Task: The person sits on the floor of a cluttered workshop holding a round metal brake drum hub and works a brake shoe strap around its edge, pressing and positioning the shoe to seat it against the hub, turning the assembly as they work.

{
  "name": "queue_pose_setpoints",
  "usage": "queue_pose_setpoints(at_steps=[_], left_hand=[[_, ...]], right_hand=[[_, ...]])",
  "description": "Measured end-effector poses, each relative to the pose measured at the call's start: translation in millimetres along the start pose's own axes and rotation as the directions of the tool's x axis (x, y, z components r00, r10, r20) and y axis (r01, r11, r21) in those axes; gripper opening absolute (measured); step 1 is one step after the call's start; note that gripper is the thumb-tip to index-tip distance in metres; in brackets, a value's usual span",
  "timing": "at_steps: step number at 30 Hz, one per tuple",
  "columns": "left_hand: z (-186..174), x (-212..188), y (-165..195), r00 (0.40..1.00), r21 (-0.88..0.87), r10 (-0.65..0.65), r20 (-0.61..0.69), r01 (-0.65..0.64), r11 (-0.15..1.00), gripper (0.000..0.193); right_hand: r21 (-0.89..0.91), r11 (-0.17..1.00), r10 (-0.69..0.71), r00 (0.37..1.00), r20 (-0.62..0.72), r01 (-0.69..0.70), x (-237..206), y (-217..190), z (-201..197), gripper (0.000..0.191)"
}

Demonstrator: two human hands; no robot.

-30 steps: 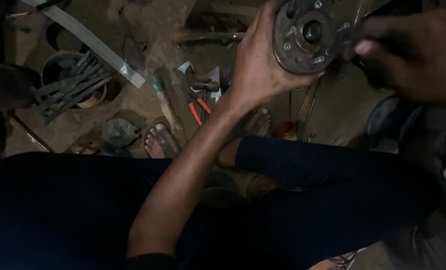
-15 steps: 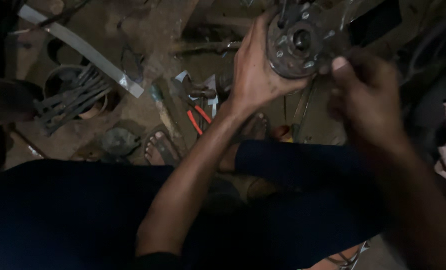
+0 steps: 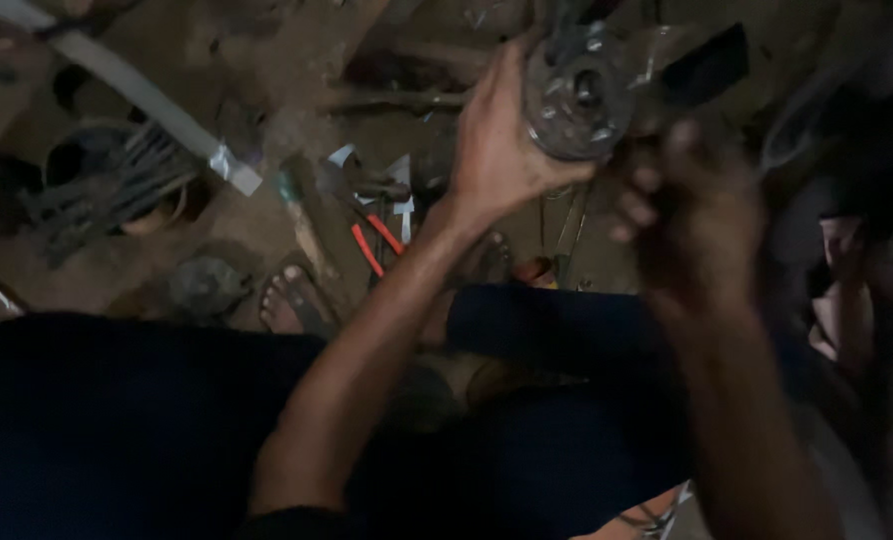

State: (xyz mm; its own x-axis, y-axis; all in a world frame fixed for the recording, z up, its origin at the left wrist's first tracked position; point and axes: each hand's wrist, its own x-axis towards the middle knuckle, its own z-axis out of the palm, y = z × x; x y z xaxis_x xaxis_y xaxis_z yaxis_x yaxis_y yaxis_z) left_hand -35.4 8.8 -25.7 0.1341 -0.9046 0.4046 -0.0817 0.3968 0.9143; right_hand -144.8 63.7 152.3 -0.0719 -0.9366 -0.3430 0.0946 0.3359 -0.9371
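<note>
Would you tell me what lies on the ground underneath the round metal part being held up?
Below the round metal part, red-handled pliers and thin rods lie on the dirt floor. The left hand and right hand cover the rest.

No packages, labels, signs or screens anywhere in this dim workshop view.

A round grey metal disc [image 3: 579, 95] with a dark centre hole and small studs around its face is being held up above the red-handled pliers [image 3: 375, 240], its face tilting toward the camera, a dark flat blade sticking out on its right.
</note>
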Motion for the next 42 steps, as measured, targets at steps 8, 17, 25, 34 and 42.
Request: queue_pose_setpoints(at_steps=[8,17,25,34,42], left_hand=[[6.6,-1.5,-9.8,1.000,0.042,0.022,0.005,-0.022,0.999,0.120],[4.2,0.6,-10.3,1.000,0.045,0.012,0.021,-0.013,0.999,0.118],[0.4,-0.5,-7.0,1.000,0.019,0.021,0.017,-0.021,1.000,0.116],[6.3,-3.6,-15.8,0.999,0.035,0.040,0.015,-0.040,0.999,0.121],[4.5,-4.6,-13.2,1.000,0.010,0.019,0.012,-0.019,1.000,0.123]], right_hand=[[-0.735,-0.216,-0.231,0.698,0.678,0.642,42.0,-45.3,-53.1,0.019],[-0.648,-0.237,-0.082,0.650,0.755,0.723,69.4,-43.6,-64.4,0.029],[-0.570,-0.260,-0.148,0.551,0.821,0.779,77.2,-34.1,-72.3,0.015],[-0.690,-0.307,-0.112,0.695,0.710,0.655,53.2,-34.2,-52.9,0.011],[-0.886,0.463,0.136,0.990,0.039,-0.029,39.5,-22.9,-45.4,0.020]])
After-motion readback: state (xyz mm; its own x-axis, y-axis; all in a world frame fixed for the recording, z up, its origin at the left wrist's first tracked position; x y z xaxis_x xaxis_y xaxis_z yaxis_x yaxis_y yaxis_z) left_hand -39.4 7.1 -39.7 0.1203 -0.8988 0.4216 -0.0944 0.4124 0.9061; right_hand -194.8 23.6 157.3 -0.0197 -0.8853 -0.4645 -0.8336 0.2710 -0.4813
